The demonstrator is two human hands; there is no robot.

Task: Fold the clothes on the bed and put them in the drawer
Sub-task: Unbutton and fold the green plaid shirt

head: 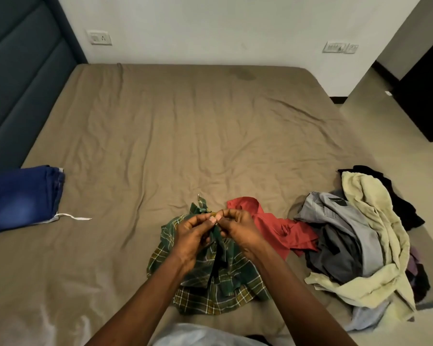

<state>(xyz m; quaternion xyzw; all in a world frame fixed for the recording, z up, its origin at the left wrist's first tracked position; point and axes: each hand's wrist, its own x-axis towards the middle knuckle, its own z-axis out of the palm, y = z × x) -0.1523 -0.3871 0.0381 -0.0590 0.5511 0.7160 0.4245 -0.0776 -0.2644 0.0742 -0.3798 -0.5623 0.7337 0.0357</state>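
Two hands, left hand (194,232) and right hand (238,227), pinch one plaid shirt (210,283).

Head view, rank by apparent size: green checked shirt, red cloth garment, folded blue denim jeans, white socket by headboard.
Green checked shirt
Red cloth garment and folded blue denim jeans: too alike to rank, jeans cropped
White socket by headboard

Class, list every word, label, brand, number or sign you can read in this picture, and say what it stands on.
No text here can be read.
The dark tag on the grey shirt: print too small and blurred to read.
The wall socket and switch plate: no legible marks.
The plaid shirt, pinched by the left hand and right hand: no writing shows.
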